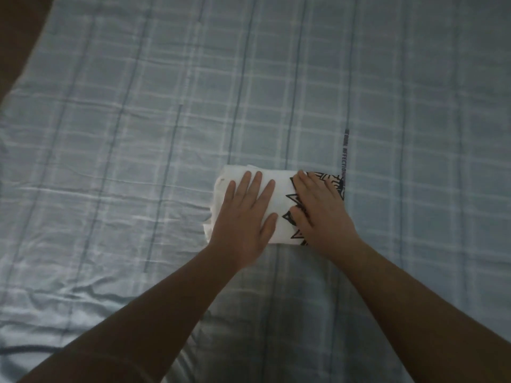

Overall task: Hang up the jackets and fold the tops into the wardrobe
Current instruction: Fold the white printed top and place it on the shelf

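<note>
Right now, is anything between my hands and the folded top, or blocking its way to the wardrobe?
Nothing between them: the left hand and right hand both rest flat on the folded top, which lies on the checked bedsheet. The wardrobe is out of view, so that path cannot be judged.

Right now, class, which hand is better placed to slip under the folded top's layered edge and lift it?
Left, probably. The left hand lies flat on the folded top close by its layered edge; the right hand presses the printed end, on the opposite side.
</note>
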### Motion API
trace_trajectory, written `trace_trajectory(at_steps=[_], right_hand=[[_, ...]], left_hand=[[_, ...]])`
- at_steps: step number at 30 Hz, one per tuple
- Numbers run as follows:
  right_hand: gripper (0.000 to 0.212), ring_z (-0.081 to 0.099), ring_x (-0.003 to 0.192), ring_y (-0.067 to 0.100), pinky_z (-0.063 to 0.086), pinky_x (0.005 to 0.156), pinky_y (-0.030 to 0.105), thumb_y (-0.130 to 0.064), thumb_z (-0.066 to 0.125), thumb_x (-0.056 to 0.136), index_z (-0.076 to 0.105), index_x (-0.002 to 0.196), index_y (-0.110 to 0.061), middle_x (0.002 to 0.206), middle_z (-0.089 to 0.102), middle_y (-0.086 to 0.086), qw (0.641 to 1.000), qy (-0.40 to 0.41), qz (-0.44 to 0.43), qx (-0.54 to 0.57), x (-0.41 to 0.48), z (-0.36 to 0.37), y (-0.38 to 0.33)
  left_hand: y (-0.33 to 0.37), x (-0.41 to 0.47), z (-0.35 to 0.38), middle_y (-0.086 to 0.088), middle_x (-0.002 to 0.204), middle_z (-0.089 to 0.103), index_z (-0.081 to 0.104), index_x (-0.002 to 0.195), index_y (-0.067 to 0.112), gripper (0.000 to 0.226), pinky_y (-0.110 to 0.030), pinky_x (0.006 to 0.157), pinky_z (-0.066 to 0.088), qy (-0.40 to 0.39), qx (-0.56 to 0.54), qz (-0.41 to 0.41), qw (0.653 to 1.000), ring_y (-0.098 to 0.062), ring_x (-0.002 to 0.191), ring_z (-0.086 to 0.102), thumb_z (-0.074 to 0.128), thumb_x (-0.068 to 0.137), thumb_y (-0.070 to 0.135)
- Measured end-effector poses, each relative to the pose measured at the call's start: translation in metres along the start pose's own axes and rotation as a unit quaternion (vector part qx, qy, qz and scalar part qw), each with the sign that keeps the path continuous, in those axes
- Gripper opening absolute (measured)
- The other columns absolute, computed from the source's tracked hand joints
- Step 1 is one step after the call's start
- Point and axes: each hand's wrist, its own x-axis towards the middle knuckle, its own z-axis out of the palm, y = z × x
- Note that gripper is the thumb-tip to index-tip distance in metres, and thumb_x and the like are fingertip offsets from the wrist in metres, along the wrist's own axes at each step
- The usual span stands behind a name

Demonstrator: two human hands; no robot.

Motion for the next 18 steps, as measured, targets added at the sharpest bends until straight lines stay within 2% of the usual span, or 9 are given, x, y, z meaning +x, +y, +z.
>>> trace_trajectory(at_steps=[2, 4, 5, 6, 8, 11, 13, 15, 18], right_hand=[[0.045, 0.037, 0.139, 0.017, 0.022, 0.12, 0.035, -0.02, 0.047, 0.094, 0.051, 0.138, -0.011, 0.144, 0.049, 0.002, 0.986, 0.111, 0.032, 0.123, -0.009, -0.015, -0.007], [0.034, 0.048, 0.121, 0.011, 0.032, 0.108, 0.022, -0.009, 0.053, 0.09, 0.058, 0.123, -0.014, 0.123, 0.055, -0.007, 0.949, 0.229, 0.131, 0.174, -0.021, -0.027, -0.017], [0.031, 0.05, 0.116, 0.01, 0.035, 0.102, 0.021, -0.013, 0.054, 0.091, 0.057, 0.122, -0.017, 0.12, 0.054, -0.007, 0.925, 0.263, 0.201, 0.185, -0.025, -0.03, -0.021], [0.031, 0.05, 0.116, 0.012, 0.036, 0.099, 0.022, -0.022, 0.056, 0.093, 0.054, 0.124, -0.017, 0.122, 0.054, -0.004, 0.903, 0.275, 0.272, 0.19, -0.027, -0.03, -0.024], [0.053, 0.05, 0.12, 0.024, 0.039, 0.099, 0.033, -0.049, 0.055, 0.092, 0.048, 0.132, -0.014, 0.129, 0.051, 0.009, 0.872, 0.215, 0.393, 0.196, -0.027, -0.024, -0.023], [0.074, 0.053, 0.12, 0.04, 0.042, 0.099, 0.044, -0.068, 0.046, 0.089, 0.045, 0.134, -0.009, 0.132, 0.052, 0.023, 0.83, 0.067, 0.502, 0.232, -0.022, -0.013, -0.019], [0.074, 0.054, 0.119, 0.041, 0.042, 0.097, 0.043, -0.069, 0.043, 0.09, 0.048, 0.131, -0.007, 0.129, 0.054, 0.026, 0.824, 0.039, 0.509, 0.247, -0.017, -0.009, -0.019], [0.076, 0.054, 0.119, 0.04, 0.042, 0.097, 0.041, -0.071, 0.042, 0.089, 0.048, 0.131, -0.008, 0.129, 0.055, 0.025, 0.824, 0.038, 0.498, 0.269, -0.014, -0.01, -0.02], [0.082, 0.057, 0.117, 0.036, 0.044, 0.101, 0.041, -0.076, 0.048, 0.083, 0.051, 0.131, -0.011, 0.129, 0.059, 0.017, 0.813, 0.037, 0.492, 0.31, -0.012, -0.013, -0.014]], left_hand=[[-0.006, -0.01, -0.022, -0.012, 0.156, 0.036, 0.042, 0.146, 0.011, 0.052, -0.044, 0.122, 0.018, 0.101, -0.081, -0.035, 0.991, -0.029, 0.149, 0.022, 0.045, 0.098, 0.03], [-0.012, -0.022, -0.046, -0.009, 0.134, 0.052, 0.051, 0.132, 0.011, 0.042, -0.035, 0.109, 0.035, 0.198, -0.148, -0.164, 0.955, -0.026, 0.125, 0.047, 0.055, 0.092, 0.024], [-0.017, -0.026, -0.053, -0.008, 0.125, 0.054, 0.049, 0.128, 0.012, 0.039, -0.035, 0.098, 0.042, 0.195, -0.188, -0.259, 0.927, -0.025, 0.111, 0.053, 0.056, 0.093, 0.027], [-0.024, -0.028, -0.052, -0.009, 0.122, 0.054, 0.046, 0.126, 0.011, 0.041, -0.036, 0.09, 0.044, 0.151, -0.232, -0.357, 0.892, -0.026, 0.104, 0.055, 0.057, 0.094, 0.035], [-0.036, -0.029, -0.042, -0.019, 0.126, 0.054, 0.04, 0.127, 0.006, 0.064, -0.039, 0.088, 0.047, 0.008, -0.285, -0.492, 0.823, -0.035, 0.105, 0.058, 0.055, 0.091, 0.057], [-0.038, -0.023, -0.027, -0.024, 0.133, 0.049, 0.038, 0.131, 0.008, 0.092, -0.057, 0.092, 0.051, -0.111, -0.306, -0.509, 0.797, -0.043, 0.115, 0.055, 0.044, 0.077, 0.082], [-0.031, -0.011, -0.025, -0.024, 0.139, 0.045, 0.036, 0.139, 0.012, 0.104, -0.058, 0.098, 0.047, -0.134, -0.319, -0.504, 0.792, -0.044, 0.121, 0.051, 0.041, 0.069, 0.089], [-0.026, 0.002, -0.026, -0.023, 0.141, 0.043, 0.036, 0.143, 0.016, 0.116, -0.056, 0.1, 0.047, -0.117, -0.362, -0.508, 0.772, -0.043, 0.123, 0.05, 0.04, 0.057, 0.094], [-0.029, 0.011, -0.019, -0.021, 0.141, 0.046, 0.041, 0.141, 0.018, 0.102, -0.051, 0.105, 0.044, -0.077, -0.377, -0.506, 0.772, -0.039, 0.125, 0.049, 0.049, 0.066, 0.088]])
